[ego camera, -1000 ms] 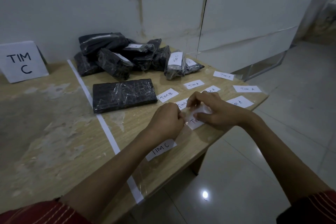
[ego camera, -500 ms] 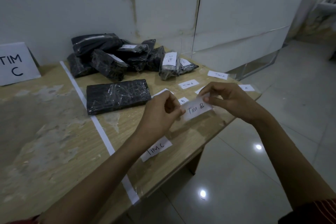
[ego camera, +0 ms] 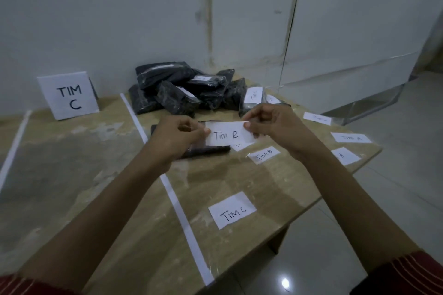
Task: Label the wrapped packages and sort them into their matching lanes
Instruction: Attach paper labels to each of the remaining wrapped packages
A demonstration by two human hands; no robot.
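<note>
I hold a white paper label reading "TIM B" (ego camera: 227,136) stretched between both hands, above the table. My left hand (ego camera: 178,137) pinches its left end and my right hand (ego camera: 275,124) pinches its right end. Just under the label and my left hand lies a flat black wrapped package (ego camera: 207,149), mostly hidden. A pile of black wrapped packages (ego camera: 182,91) sits at the back by the wall; one at its right (ego camera: 253,98) carries a label. Loose labels lie on the table: "TIM B" (ego camera: 264,154), "TIM C" (ego camera: 232,209) and "TIM A" slips (ego camera: 351,137).
A standing "TIM C" sign (ego camera: 68,94) leans against the wall at the left. White tape lines (ego camera: 167,187) (ego camera: 13,148) divide the wooden table (ego camera: 72,187) into lanes. The table's edge runs along the right, with tiled floor (ego camera: 395,187) beyond.
Both hands peeled the "TIM B" label off the table, lifted it and carried it back and left, over the flat black package. The camera tilted up.
</note>
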